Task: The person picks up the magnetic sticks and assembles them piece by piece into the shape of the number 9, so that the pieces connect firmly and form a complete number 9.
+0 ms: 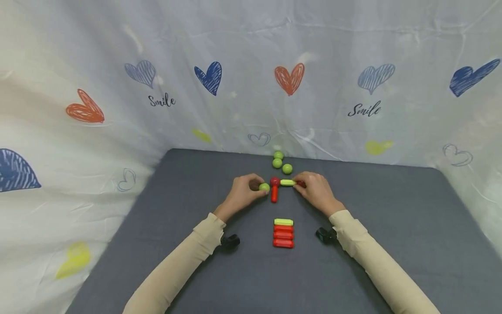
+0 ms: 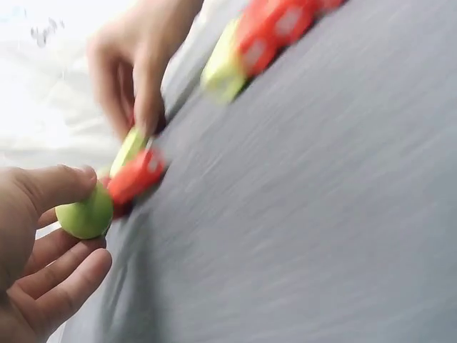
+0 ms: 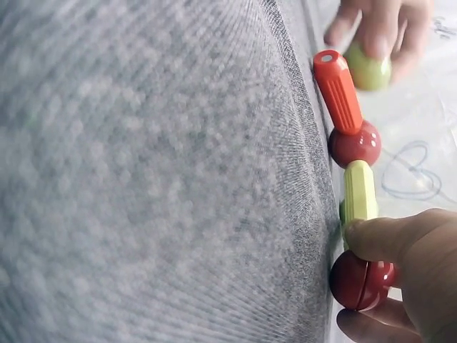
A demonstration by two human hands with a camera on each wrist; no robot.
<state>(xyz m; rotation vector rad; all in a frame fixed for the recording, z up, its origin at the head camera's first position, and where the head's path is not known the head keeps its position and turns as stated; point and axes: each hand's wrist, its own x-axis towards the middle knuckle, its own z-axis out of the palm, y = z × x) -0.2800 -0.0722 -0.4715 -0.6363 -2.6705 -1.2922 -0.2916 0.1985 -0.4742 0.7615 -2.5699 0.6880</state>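
My left hand (image 1: pixel 244 194) pinches a green ball (image 1: pixel 264 187) between thumb and fingers, just left of a red ball (image 1: pixel 275 181). From that red ball a red stick (image 1: pixel 274 194) points toward me and a yellow-green stick (image 1: pixel 288 182) points right. At the far end of the yellow-green stick, my right hand (image 1: pixel 317 192) grips the stick's end and a second red ball, which the right wrist view shows clearly (image 3: pixel 360 280). In the left wrist view the green ball (image 2: pixel 86 214) rests between thumb and fingers.
Three green balls (image 1: pixel 277 163) lie behind the joined pieces, near the hanging cloth. Nearer me is a column of one yellow-green stick (image 1: pixel 283 222) and several red sticks (image 1: pixel 283 236). The grey table (image 1: pixel 188 187) ends at the white cloth with printed hearts.
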